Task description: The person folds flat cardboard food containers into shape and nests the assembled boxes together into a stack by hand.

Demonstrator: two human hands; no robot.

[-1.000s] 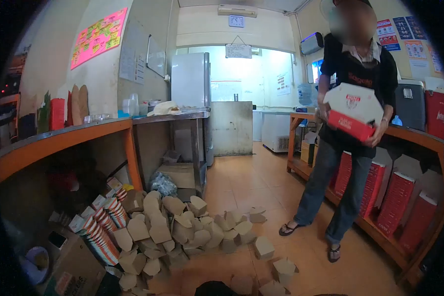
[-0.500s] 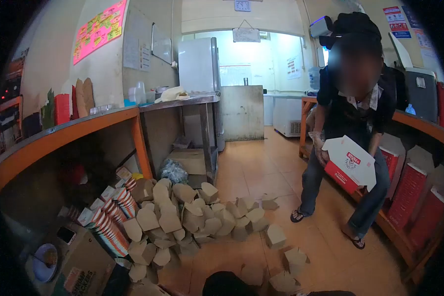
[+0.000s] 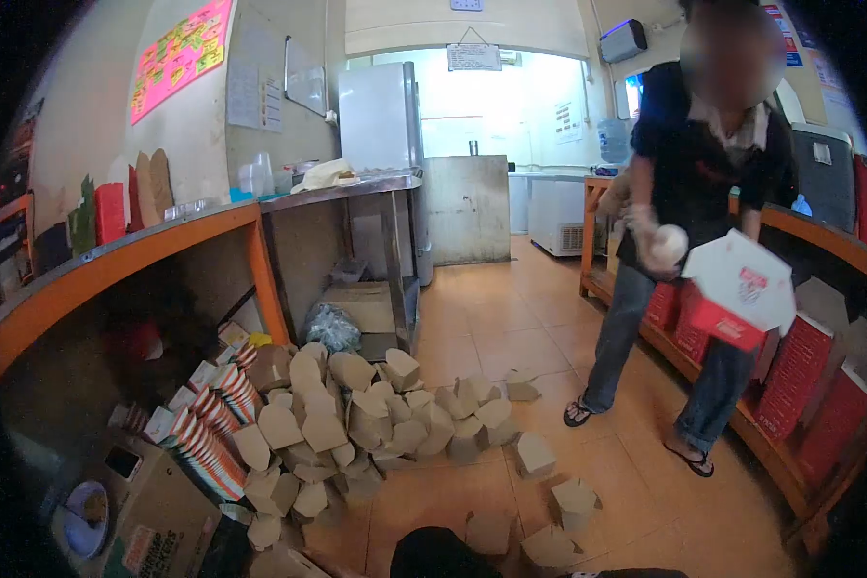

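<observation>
Neither of my hands shows in the view; only a dark clothed part of my body (image 3: 440,554) appears at the bottom edge. In front of me a heap of brown folded cardboard boxes (image 3: 323,431) spreads over the tiled floor. A few single boxes (image 3: 536,454) lie apart from it on the right. Stacks of orange-and-white striped cartons (image 3: 207,453) lean beside the heap on the left. At the right stands another person (image 3: 713,144), with a red-and-white carton (image 3: 742,284) at one hand and a whitish rounded thing (image 3: 671,243) at the other.
A large cardboard box (image 3: 164,515) at the lower left bears a phone (image 3: 123,462) and a plate of food (image 3: 87,517). An orange-edged counter (image 3: 130,265) and a metal table (image 3: 342,193) line the left. Red cartons (image 3: 795,385) fill the right shelf.
The other person has straightened up and moved the red-and-white carton to the right. A whitish rounded thing now shows at their other hand. The boxes on the floor stay put.
</observation>
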